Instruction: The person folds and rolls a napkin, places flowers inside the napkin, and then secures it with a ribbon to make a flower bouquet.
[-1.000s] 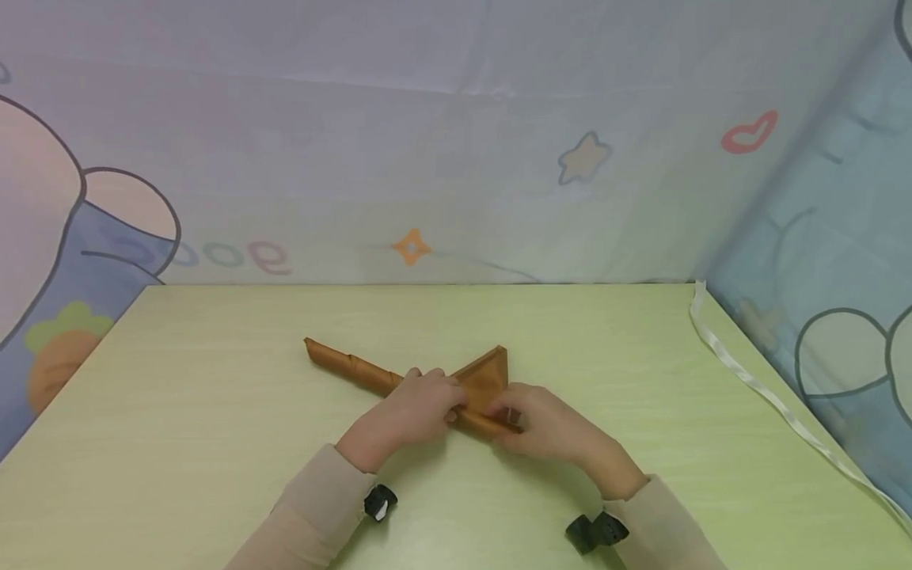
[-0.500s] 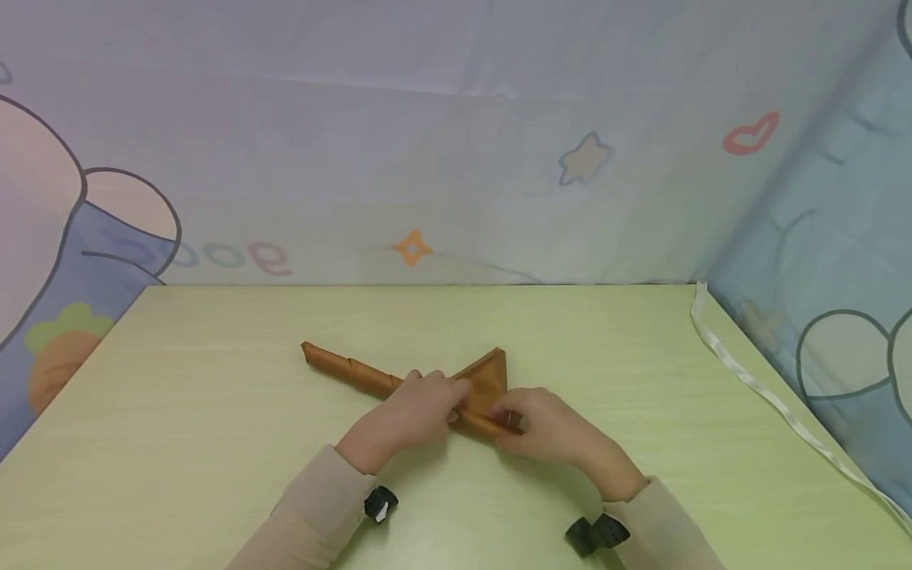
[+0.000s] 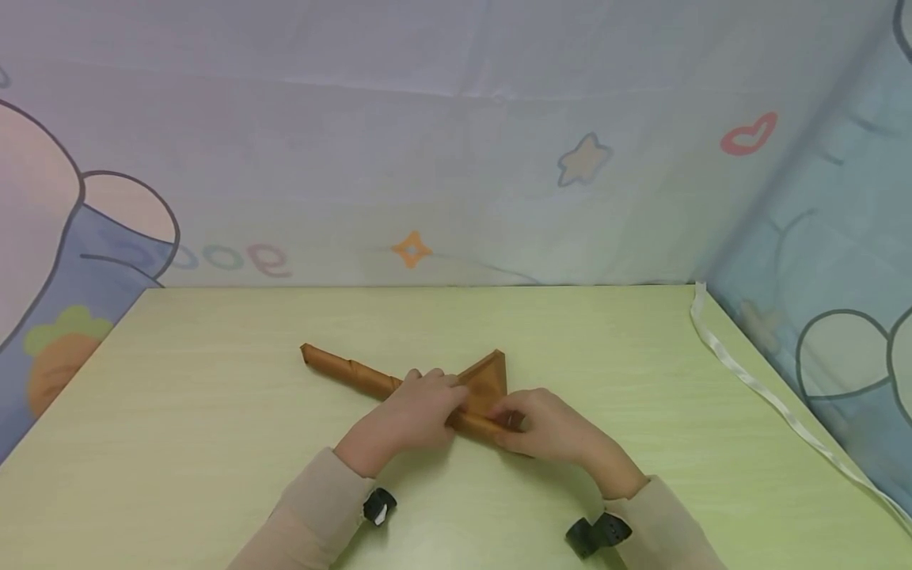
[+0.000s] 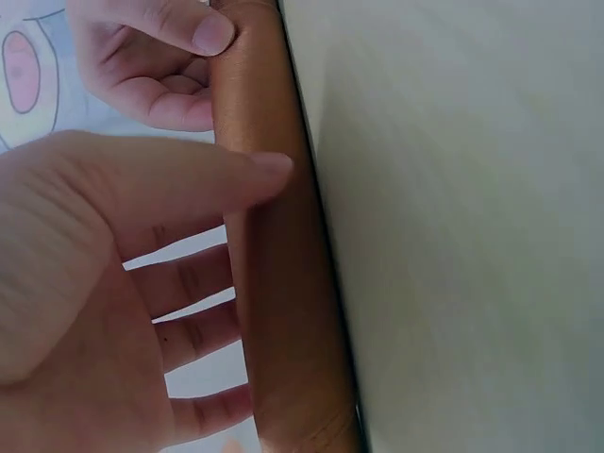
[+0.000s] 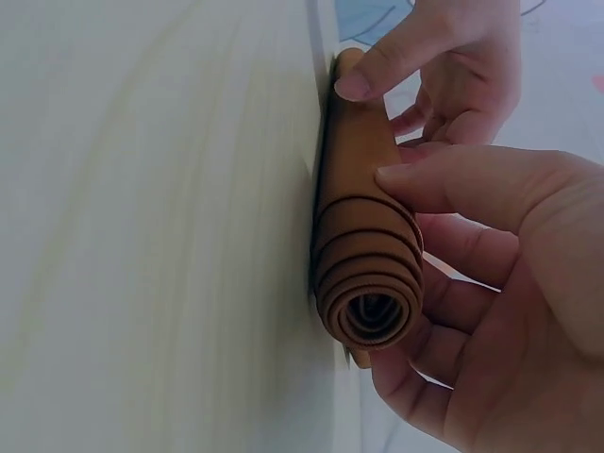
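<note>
A brown, leather-like sheet rolled into a tube (image 3: 349,372) lies slantwise on the table, its far left end higher in the head view. An unrolled triangular corner (image 3: 488,376) of the sheet points away from me. Around the middle of the roll, my left hand (image 3: 416,416) has its thumb on the near side and fingers over the far side. My right hand (image 3: 549,427) holds the roll near its right end, thumb on the near side (image 5: 444,184). Spiral layers show at the open end (image 5: 373,316) in the right wrist view, with fingers curled behind it.
The light wooden table (image 3: 178,443) reaches back to a pale printed cloth wall (image 3: 321,158). A white ribbon (image 3: 755,388) runs along the table's right edge. Black straps with small devices (image 3: 597,535) sit at the wrists over beige sleeves (image 3: 306,507).
The roll's left end has shifted slightly toward me and left. A bit of brown edge now shows below the right hand. Both hands keep nearly the same places.
</note>
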{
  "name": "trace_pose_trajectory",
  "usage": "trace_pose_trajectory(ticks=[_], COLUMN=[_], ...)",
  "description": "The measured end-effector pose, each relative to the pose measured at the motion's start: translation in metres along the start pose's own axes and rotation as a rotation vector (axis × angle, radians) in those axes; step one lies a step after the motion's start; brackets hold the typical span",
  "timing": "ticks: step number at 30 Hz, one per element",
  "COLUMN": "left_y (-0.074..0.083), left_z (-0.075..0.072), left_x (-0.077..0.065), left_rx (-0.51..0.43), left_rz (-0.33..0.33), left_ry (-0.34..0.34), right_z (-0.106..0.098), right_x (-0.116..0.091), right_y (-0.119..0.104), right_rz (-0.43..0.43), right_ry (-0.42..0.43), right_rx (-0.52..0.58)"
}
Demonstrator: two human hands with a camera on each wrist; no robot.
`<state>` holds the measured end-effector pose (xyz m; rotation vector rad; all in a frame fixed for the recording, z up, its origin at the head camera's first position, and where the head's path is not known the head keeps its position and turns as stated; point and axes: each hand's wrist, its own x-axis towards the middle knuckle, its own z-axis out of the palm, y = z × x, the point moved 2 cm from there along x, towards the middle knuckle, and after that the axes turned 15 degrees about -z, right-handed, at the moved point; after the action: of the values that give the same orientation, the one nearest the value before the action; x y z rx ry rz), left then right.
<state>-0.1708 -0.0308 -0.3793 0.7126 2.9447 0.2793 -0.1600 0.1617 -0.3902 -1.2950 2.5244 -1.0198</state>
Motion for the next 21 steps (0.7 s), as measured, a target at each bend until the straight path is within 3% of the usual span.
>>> trace_pose_trajectory(ticks=[12, 21], left_y=[-0.0017, -0.0001], left_z=[0.0000, -0.0004], left_x=[-0.0022, -0.0014], left_rx=[-0.026, -0.036], left_rz=[0.053, 0.061], left_ry=[0.060, 0.048], right_z=[0.0023, 0.0005], right_x=[-0.0007, -0.0011], right_y=[0.0057, 0.0028], right_rz=[0.016, 0.032], right_ry=[-0.003, -0.009], right_rx=[0.074, 0.068])
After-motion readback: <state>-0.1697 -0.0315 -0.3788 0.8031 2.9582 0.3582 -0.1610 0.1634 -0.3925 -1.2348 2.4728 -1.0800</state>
